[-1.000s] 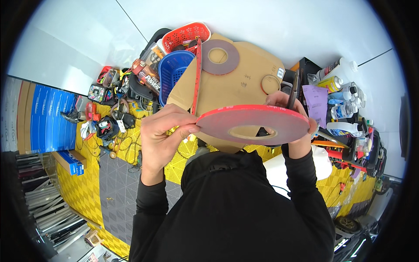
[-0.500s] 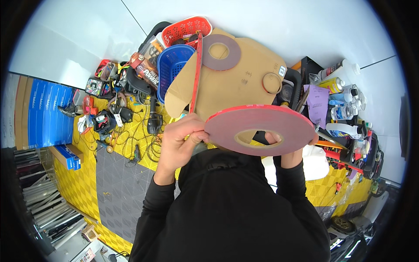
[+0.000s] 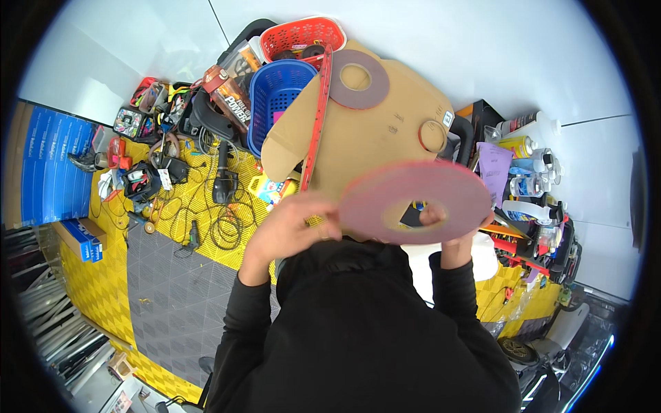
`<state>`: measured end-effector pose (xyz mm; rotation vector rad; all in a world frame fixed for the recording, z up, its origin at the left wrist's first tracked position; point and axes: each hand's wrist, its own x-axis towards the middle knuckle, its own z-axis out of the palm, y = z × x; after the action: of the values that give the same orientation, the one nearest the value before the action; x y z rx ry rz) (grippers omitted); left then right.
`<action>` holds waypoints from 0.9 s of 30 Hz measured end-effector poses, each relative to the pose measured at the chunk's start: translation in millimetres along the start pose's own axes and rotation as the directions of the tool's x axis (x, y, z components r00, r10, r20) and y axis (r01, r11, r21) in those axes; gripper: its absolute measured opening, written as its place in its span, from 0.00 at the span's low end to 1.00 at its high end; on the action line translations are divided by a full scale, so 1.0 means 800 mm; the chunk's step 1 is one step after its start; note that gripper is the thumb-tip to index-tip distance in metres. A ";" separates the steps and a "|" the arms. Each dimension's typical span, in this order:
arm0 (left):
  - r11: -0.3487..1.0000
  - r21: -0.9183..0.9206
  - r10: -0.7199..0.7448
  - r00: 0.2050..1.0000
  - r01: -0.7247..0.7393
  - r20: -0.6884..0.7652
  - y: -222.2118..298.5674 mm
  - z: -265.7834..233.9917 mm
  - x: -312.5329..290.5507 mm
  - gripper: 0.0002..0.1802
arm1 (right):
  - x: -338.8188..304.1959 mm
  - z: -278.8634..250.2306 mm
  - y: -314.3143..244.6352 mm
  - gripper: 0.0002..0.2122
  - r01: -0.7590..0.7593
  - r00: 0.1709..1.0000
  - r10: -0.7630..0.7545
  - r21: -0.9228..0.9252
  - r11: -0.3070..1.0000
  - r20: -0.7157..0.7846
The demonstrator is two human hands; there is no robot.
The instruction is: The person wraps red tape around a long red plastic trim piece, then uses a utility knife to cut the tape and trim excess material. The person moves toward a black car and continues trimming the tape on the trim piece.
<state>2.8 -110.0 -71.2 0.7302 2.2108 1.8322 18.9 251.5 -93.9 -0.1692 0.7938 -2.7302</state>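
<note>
A wide flat roll of tape [image 3: 361, 199], mauve-grey on its face with a red edge, is held up in front of my chest. My right hand [image 3: 458, 249] grips it from its right side; a fingertip shows through the centre hole. Close to the roll's left edge is my left hand [image 3: 292, 230], its fingers bent but smeared by motion. Whether it touches the tape cannot be made out. Beyond them lies a brown cardboard sheet [image 3: 375, 141], with a second tape roll [image 3: 335, 82], a small brown ring [image 3: 423, 136] and a long thin red strip [image 3: 317, 124] on it.
Blue [image 3: 256, 113] and red baskets [image 3: 310, 29] stand at the far left of the cardboard, beside a shaker bottle [image 3: 226, 96]. Cables [image 3: 227, 230] and tools litter the yellow mat on the left. Spray bottles [image 3: 527, 186] and cans crowd the right side.
The roll has shifted slightly right and its face shows more. My left hand, earlier pinching at the roll's left edge, has loosened and blurred. The view has moved a little.
</note>
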 end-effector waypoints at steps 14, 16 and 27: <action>0.378 -0.705 -0.589 0.743 0.600 0.317 -0.162 0.003 -0.040 0.24 | 0.116 -0.023 0.092 0.14 -0.141 0.952 -0.302 -0.943 -0.302 -0.046; 0.316 -0.775 -0.525 0.781 0.547 0.338 -0.167 0.010 -0.038 0.24 | 0.112 -0.023 0.099 0.10 -0.268 0.922 -0.336 -0.945 -0.189 -0.194; 0.314 -0.804 -0.580 0.772 0.506 0.260 -0.161 0.020 -0.012 0.29 | 0.109 0.022 0.133 0.17 -0.368 0.864 -0.130 -0.786 0.497 -0.486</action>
<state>-14.7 -116.5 -199.8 -0.3006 1.0056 2.1447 -34.8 129.8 -133.8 0.4053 2.1994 -1.9392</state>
